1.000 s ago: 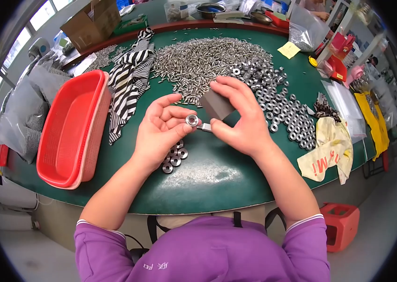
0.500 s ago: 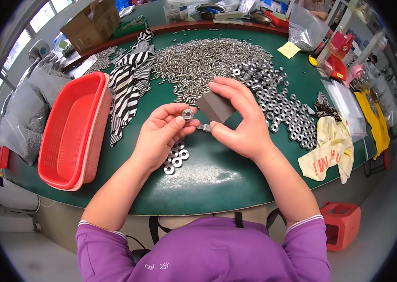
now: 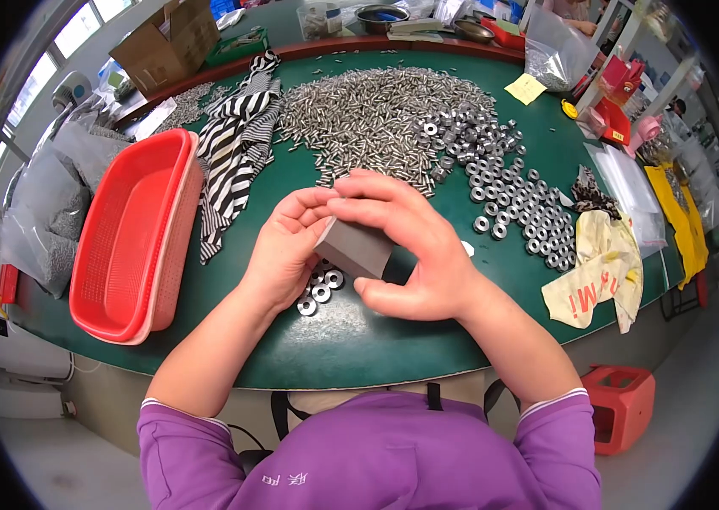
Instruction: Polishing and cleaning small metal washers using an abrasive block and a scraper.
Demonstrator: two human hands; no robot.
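Hidden behind the grey block [image 3: 355,248] and the right hand [image 3: 410,246]: the left hand's [image 3: 284,251] fingertips and whatever sits in their grip. Partly covered under the left palm: a few washers [image 3: 322,289]. Cut off by the dark fisheye rim at upper left: cardboard box [image 3: 164,42]. Too small to tell apart: single pieces in the screw pile [image 3: 359,119].

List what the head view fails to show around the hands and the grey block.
- Whatever the left hand pinches: hidden behind the grey block and the right hand.
- Small washers under the hands: partly covered.
- Silver pin pile: single pieces too small to tell.
- Grey bags: cut by the rim.
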